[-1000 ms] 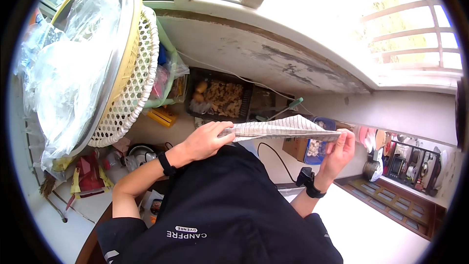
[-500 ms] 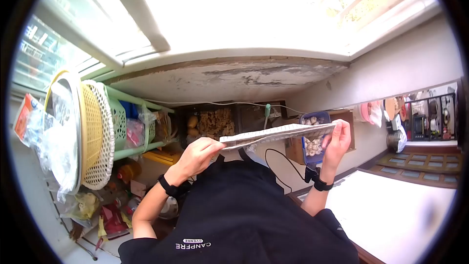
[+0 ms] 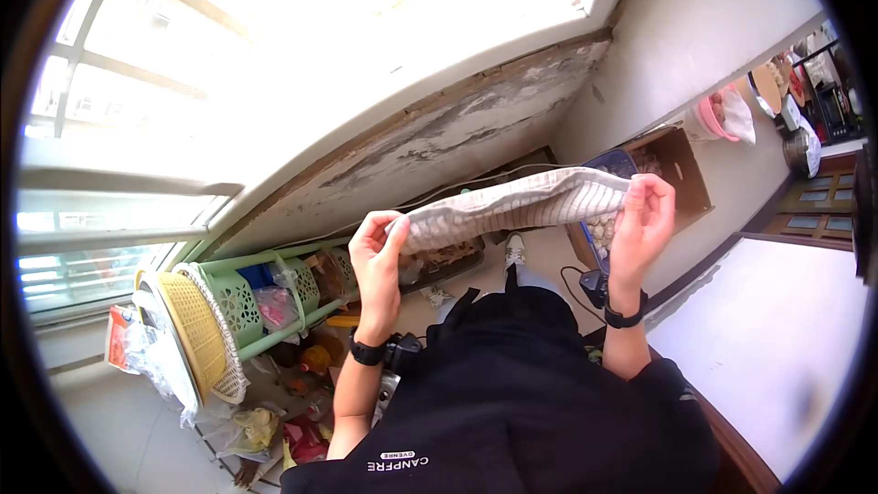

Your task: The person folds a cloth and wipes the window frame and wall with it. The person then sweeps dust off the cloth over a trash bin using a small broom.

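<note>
A light grey cloth with pale checked or striped lines (image 3: 517,209), towel-like, is stretched between my hands and sags slightly in the middle. At its left end, my left hand (image 3: 377,252) pinches a corner between thumb and fingers. My right hand (image 3: 643,220) grips the opposite end, its fingers curled over the edge. Both hands are raised in front of my body, with the cloth clear of the floor. Behind my right hand, partly covered by it and the cloth, sits a blue basket (image 3: 583,245) with garlic bulbs in it.
A green rack (image 3: 318,316) with baskets and bags stands at the left, below the window. A cardboard box (image 3: 690,174) rests against the wall at the right. Beyond it is a pink container (image 3: 709,119). A white tabletop (image 3: 732,329) lies at the lower right.
The view has turned and tilted. The cloth was seen nearly edge-on and now shows more of its face, with its middle drooping. My left hand has risen in view; both still hold the cloth.
</note>
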